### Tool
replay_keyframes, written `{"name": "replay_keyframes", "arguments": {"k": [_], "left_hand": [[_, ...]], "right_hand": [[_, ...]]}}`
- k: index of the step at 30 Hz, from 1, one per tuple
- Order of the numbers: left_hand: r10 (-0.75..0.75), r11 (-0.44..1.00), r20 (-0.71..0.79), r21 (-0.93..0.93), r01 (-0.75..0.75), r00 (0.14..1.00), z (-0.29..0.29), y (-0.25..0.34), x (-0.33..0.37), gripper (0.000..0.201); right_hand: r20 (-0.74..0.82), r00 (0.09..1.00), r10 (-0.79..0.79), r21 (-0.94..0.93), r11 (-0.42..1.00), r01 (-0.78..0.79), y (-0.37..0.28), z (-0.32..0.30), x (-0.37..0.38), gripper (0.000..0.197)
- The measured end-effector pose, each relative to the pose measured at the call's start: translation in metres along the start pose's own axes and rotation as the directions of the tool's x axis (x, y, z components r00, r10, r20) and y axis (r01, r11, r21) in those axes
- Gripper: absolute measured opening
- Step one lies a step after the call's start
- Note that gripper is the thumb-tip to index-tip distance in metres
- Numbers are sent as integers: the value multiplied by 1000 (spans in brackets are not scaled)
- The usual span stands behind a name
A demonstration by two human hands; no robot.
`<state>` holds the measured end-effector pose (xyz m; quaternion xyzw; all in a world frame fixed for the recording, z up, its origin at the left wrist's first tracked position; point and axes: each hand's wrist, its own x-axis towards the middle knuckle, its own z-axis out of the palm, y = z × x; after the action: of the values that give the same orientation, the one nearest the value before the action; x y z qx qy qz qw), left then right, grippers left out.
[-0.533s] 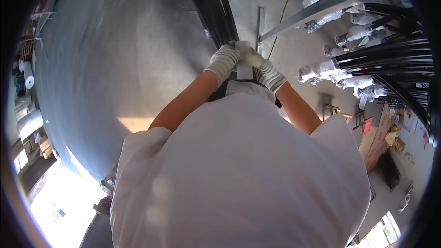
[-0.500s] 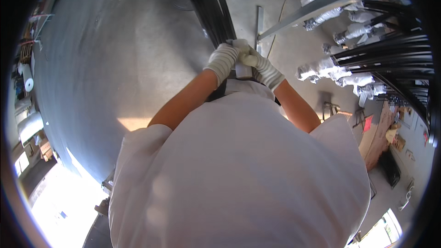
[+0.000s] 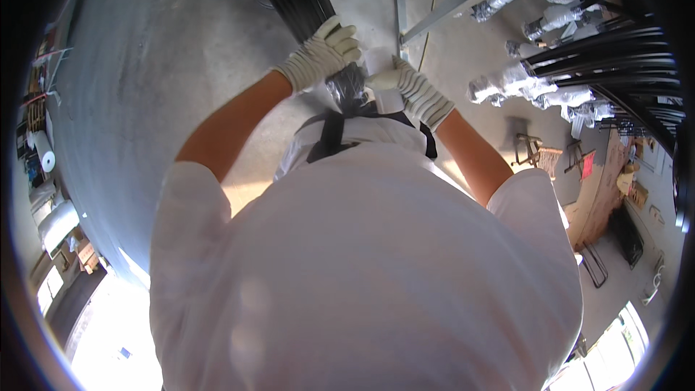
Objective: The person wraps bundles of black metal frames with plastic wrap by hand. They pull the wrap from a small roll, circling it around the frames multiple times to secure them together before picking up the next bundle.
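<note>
A bundle of thin black metal bars (image 3: 298, 3) slants up and left in front of my body. Its near end is wrapped in shiny clear plastic film (image 3: 346, 88). My left hand (image 3: 322, 54), in a white striped glove, curls over the bundle just beyond the wrapped end. My right hand (image 3: 394, 81), gloved alike, is closed close beside that end, around what looks like a pale roll of plastic film (image 3: 388, 101). A hazy sheet of film shows between the hands. Part of the roll and the right fingers are hidden.
A grey metal beam (image 3: 478, 1) runs to the upper right from an upright on the floor. On the right, racked black bars (image 3: 615, 58) have ends wrapped in plastic film. A yellow cable (image 3: 434, 0) lies beyond. Small stools (image 3: 532, 148) stand at lower right.
My hands, together before, have moved apart. The left has shifted left and farther along the bundle, uncovering its film-wrapped end. The right stays near the roll.
</note>
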<state>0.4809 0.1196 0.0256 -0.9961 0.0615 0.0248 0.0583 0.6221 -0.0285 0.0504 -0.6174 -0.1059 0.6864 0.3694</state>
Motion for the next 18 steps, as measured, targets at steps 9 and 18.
{"name": "replay_keyframes", "arguments": {"k": [9, 18], "left_hand": [[56, 992, -230, -101, -81, 972, 27, 0, 1, 12], [-863, -307, 506, -529, 791, 4, 24, 22, -22, 39]], "right_hand": [[-106, 956, -275, -865, 499, 47, -3, -51, 92, 55], [237, 969, -74, -686, 693, 220, 63, 48, 189, 56]]}}
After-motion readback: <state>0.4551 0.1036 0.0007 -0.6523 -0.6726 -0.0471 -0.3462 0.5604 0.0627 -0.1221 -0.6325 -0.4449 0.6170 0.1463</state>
